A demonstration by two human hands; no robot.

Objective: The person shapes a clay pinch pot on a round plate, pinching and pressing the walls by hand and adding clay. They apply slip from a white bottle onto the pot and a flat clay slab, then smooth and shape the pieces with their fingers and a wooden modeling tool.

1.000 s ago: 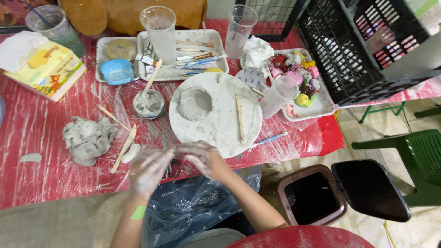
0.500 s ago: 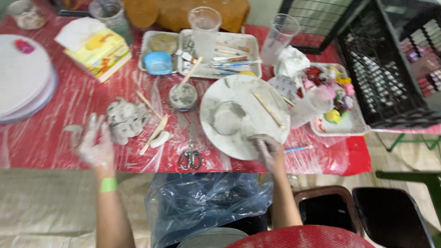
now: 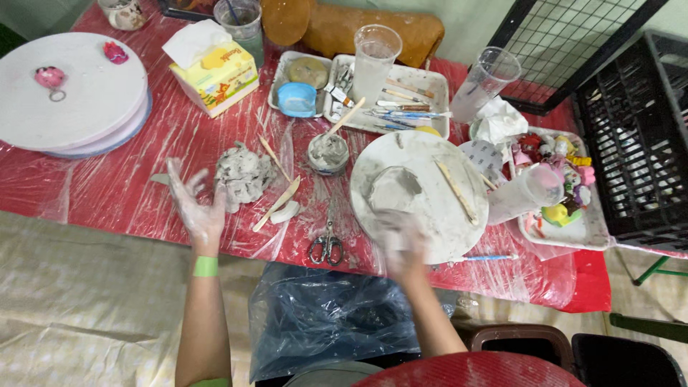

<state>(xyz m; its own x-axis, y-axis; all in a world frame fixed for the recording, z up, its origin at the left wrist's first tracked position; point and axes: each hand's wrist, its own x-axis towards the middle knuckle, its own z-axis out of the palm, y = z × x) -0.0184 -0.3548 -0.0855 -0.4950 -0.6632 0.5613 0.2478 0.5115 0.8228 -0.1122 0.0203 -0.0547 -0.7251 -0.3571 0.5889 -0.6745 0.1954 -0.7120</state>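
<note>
Hands both clay-smeared, left hand (image 3: 197, 208) spread beside clay lump (image 3: 242, 174), right hand (image 3: 401, 240) blurry, can't tell, near half-formed clay bowl (image 3: 393, 189).

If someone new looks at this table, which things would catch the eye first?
The clay-smeared left hand, open and raised beside a grey clay lump, stands out against the red plastic table cover. The blurred right hand is at the near edge of a round white board carrying a small clay bowl.
</note>
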